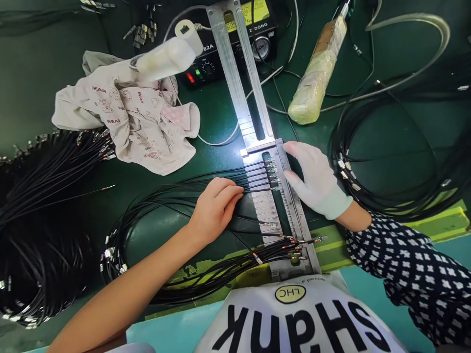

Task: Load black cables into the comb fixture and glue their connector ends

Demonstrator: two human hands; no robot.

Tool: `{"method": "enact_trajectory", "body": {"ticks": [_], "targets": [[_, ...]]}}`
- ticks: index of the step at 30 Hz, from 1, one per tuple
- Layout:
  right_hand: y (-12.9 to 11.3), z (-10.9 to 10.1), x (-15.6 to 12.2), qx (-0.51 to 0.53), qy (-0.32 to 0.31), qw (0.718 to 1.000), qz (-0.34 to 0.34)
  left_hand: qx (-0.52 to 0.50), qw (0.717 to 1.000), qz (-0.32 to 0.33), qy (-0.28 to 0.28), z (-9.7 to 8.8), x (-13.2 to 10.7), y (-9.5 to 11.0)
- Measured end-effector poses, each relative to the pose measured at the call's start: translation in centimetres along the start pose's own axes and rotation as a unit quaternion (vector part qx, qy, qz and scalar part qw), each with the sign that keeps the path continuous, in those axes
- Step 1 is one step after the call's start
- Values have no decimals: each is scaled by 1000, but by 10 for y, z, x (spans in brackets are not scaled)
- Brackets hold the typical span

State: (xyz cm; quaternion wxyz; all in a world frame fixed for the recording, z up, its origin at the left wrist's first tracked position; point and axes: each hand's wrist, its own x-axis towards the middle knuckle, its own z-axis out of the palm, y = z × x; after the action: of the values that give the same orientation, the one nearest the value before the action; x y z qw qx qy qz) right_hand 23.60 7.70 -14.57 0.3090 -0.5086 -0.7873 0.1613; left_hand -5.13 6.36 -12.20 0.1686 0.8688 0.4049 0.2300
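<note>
Black wires (253, 172) pressed under half-open left hand (216, 206), gloved right hand (312, 182) flat open on jig (296, 208)

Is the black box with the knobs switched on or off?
On, it looks like: the black box with knobs shows a glowing red light and a green light on its front.

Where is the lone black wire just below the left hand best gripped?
Pinch the lone wire on its black insulation just left of the jig, coming from above and the left. Its metal tip lies flat on that jig and the cable trails leftward, nearest the left hand.
</note>
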Motion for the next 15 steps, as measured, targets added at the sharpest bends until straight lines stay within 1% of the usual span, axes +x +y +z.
{"method": "enact_trajectory", "body": {"ticks": [3, 7, 11, 15], "targets": [[-1, -1, 1, -4, -5, 1000, 2, 16, 999, 35, -26, 0, -2, -6], [-3, -2, 2, -3, -12, 1000, 11, 5, 994, 77, -71, -8, -4, -9], [-3, -2, 3, -2, -18, 1000, 11, 21, 990, 93, -106, -15, -3, -9], [-3, -3, 3, 1, -22, 1000, 16, 35, 986, 104, -124, -14, 1, -9]]}}
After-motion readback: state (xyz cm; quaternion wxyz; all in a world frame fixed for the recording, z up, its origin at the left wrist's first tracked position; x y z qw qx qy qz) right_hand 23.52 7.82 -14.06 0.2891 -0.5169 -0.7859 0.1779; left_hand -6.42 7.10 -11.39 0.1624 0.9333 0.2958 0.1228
